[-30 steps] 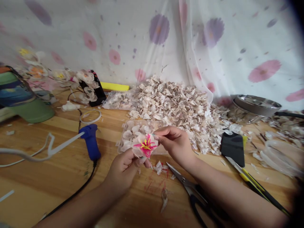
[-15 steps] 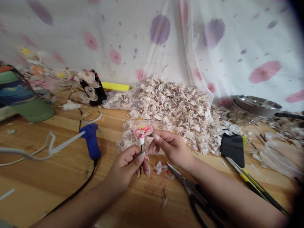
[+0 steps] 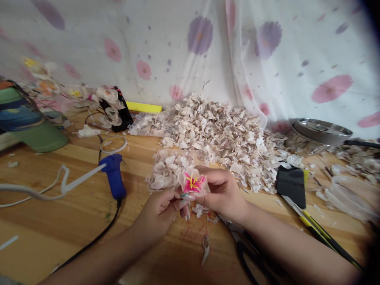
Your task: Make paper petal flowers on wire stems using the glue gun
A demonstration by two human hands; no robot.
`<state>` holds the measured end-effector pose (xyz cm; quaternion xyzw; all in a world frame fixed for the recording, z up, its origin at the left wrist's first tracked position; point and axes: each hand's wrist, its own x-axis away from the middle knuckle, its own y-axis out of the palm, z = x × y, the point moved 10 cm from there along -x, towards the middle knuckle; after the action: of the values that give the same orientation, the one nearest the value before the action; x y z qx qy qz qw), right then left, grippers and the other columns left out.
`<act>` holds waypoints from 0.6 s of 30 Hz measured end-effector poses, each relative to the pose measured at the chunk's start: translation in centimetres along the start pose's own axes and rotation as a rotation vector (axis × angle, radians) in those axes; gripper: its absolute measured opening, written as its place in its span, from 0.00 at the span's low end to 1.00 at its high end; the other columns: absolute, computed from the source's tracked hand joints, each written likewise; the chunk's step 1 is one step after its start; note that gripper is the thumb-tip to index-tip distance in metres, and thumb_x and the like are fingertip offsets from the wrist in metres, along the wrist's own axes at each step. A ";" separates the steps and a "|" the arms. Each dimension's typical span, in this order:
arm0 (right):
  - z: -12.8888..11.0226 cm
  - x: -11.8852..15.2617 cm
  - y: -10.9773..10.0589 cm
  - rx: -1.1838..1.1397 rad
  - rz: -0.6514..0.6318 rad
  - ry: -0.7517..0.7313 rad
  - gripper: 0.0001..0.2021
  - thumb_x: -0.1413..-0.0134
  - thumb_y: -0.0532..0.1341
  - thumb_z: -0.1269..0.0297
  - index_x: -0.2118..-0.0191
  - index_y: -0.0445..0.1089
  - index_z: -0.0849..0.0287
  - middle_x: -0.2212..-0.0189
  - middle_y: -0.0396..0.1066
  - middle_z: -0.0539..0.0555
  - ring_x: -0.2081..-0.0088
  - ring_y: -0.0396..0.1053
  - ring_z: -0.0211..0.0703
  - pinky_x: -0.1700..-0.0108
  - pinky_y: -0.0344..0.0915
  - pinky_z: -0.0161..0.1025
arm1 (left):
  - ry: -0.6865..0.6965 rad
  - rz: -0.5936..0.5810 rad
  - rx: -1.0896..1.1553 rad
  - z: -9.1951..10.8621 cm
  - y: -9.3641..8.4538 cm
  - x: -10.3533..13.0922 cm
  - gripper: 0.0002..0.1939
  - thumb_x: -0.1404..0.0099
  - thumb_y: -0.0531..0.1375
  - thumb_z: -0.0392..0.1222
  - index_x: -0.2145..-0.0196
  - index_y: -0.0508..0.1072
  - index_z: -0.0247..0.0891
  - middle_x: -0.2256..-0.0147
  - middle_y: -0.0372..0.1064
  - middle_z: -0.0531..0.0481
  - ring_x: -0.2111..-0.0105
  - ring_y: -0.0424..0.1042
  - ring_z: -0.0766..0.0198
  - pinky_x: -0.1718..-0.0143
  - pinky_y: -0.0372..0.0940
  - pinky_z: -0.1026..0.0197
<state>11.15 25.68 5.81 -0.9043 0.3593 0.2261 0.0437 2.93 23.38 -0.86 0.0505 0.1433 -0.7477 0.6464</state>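
Note:
A pale flower [image 3: 193, 183] with a pink and yellow centre faces up toward the camera, held between both hands. My left hand [image 3: 166, 206] pinches at its base from the left, and the stem is hidden by the fingers. The fingers of my right hand [image 3: 224, 192] close on the petals at the right side. Just behind the flower lies a clear plastic box [image 3: 152, 174] with loose pale petals [image 3: 166, 168]. Black-handled scissors [image 3: 242, 239] rest under and beside my right forearm, near a few petal scraps [image 3: 200, 209].
A large heap of pale flakes [image 3: 219, 130] fills the back. At left are a blue glue gun [image 3: 114, 176] with its cable, a green container [image 3: 44, 136] and finished flowers [image 3: 109, 103]. At right lie a yellow-black cutter [image 3: 317, 229], a black block [image 3: 291, 186] and a metal pan [image 3: 322, 132].
The flower has tipped toward the camera and moved slightly down and right, hiding its stem. My right hand has shifted from beside the petals to gripping them.

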 end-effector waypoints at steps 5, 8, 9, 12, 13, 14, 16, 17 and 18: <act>-2.7 0.1 0.5 0.226 -0.052 -0.290 0.15 0.41 0.63 0.60 0.76 0.72 0.60 0.80 0.71 0.52 0.73 0.69 0.37 0.66 0.68 0.37 | 0.058 0.067 -0.147 0.6 -0.7 0.2 0.10 0.40 0.56 0.33 0.74 0.75 0.43 0.76 0.76 0.55 0.76 0.74 0.62 0.73 0.67 0.63; -2.7 0.0 0.9 0.264 -0.101 -0.311 0.11 0.42 0.64 0.59 0.71 0.74 0.61 0.76 0.73 0.52 0.70 0.69 0.37 0.62 0.69 0.36 | 0.060 0.177 -0.201 0.8 -1.9 0.3 0.09 0.41 0.57 0.34 0.72 0.76 0.42 0.73 0.78 0.53 0.72 0.76 0.60 0.69 0.70 0.61; -2.5 0.0 1.1 0.288 -0.113 -0.296 0.11 0.44 0.65 0.57 0.68 0.75 0.61 0.75 0.72 0.52 0.69 0.69 0.38 0.61 0.69 0.37 | 0.057 0.223 -0.220 0.9 -2.4 0.5 0.08 0.41 0.57 0.35 0.73 0.76 0.42 0.74 0.78 0.53 0.73 0.76 0.60 0.70 0.70 0.61; -1.5 0.2 1.3 0.351 -0.130 -0.222 0.16 0.50 0.68 0.54 0.62 0.76 0.63 0.73 0.71 0.52 0.69 0.69 0.39 0.58 0.70 0.39 | 0.029 0.348 -0.260 0.7 -3.7 0.9 0.08 0.42 0.58 0.36 0.76 0.75 0.42 0.78 0.77 0.54 0.76 0.75 0.61 0.73 0.70 0.62; -1.2 0.3 1.2 0.351 -0.129 -0.193 0.17 0.51 0.69 0.55 0.59 0.76 0.62 0.71 0.72 0.52 0.68 0.70 0.39 0.57 0.70 0.39 | 0.023 0.374 -0.263 0.6 -4.0 1.0 0.07 0.42 0.58 0.36 0.75 0.75 0.41 0.78 0.77 0.54 0.76 0.75 0.61 0.73 0.70 0.62; -0.7 0.3 1.0 0.345 -0.116 -0.156 0.18 0.51 0.69 0.57 0.56 0.76 0.61 0.68 0.73 0.53 0.66 0.71 0.40 0.56 0.70 0.39 | 0.017 0.396 -0.264 0.5 -4.3 1.1 0.07 0.42 0.59 0.36 0.75 0.76 0.42 0.78 0.77 0.54 0.77 0.75 0.61 0.74 0.69 0.62; 0.3 0.5 0.4 0.317 -0.080 -0.078 0.23 0.50 0.69 0.61 0.47 0.71 0.59 0.61 0.76 0.55 0.62 0.72 0.41 0.55 0.70 0.38 | 0.017 0.428 -0.260 0.5 -4.5 1.3 0.05 0.45 0.60 0.36 0.75 0.76 0.42 0.78 0.78 0.55 0.78 0.74 0.61 0.76 0.69 0.62; 0.7 0.5 0.0 0.296 -0.062 -0.052 0.27 0.48 0.68 0.63 0.42 0.67 0.57 0.57 0.76 0.56 0.60 0.73 0.40 0.56 0.70 0.38 | 0.021 0.435 -0.254 0.5 -4.5 1.3 0.05 0.47 0.60 0.36 0.77 0.75 0.43 0.78 0.77 0.56 0.79 0.74 0.61 0.78 0.68 0.63; 0.9 0.5 -0.3 0.273 -0.042 -0.039 0.29 0.46 0.67 0.64 0.39 0.63 0.56 0.54 0.75 0.57 0.59 0.73 0.40 0.56 0.70 0.38 | 0.024 0.440 -0.245 0.6 -4.5 1.3 0.05 0.48 0.60 0.35 0.78 0.74 0.43 0.79 0.77 0.56 0.80 0.74 0.62 0.78 0.68 0.63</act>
<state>11.37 25.80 4.77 -0.8928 0.3667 0.1918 0.1780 -1.64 22.58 0.05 0.0107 0.2263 -0.5653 0.7932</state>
